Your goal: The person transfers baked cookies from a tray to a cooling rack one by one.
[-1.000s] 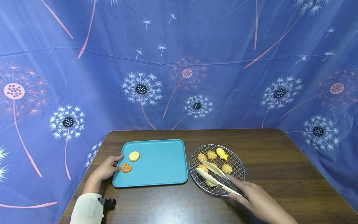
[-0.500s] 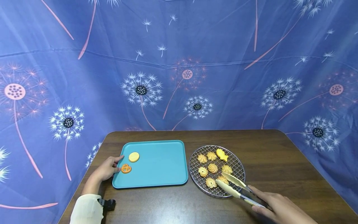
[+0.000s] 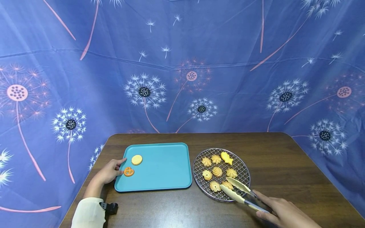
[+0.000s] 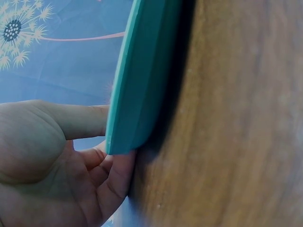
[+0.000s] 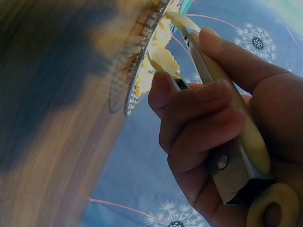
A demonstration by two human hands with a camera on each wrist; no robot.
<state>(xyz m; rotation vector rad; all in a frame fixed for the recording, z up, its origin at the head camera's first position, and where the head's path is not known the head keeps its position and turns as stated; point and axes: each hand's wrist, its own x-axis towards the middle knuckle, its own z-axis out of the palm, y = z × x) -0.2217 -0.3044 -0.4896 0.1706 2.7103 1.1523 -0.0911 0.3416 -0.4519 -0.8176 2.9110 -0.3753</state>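
My left hand (image 3: 109,171) grips the left edge of a blue-green tray (image 3: 162,166); in the left wrist view the thumb lies at the rim and the other fingers curl beneath. On the tray lie a round cream cracker (image 3: 137,159) and an orange-brown pretzel (image 3: 129,171). My right hand (image 3: 285,211) holds metal tongs (image 3: 252,205) with cream tips, arms spread. The tips stand either side of a swirled cookie (image 3: 227,185) at the near right of a round wire rack (image 3: 199,187). In the right wrist view, fingers and thumb wrap the tongs (image 5: 206,61).
Several other piped cookies (image 3: 217,171) and a yellow fish-shaped piece (image 3: 226,158) lie on the rack. The rack stands right of the tray on a brown wooden table (image 3: 279,158). A blue dandelion-print cloth (image 3: 239,95) hangs behind.
The right hand has moved the tongs toward the near right, from over the middle cookies to the cookie at the rack's near right. The left hand stays at the tray's edge.
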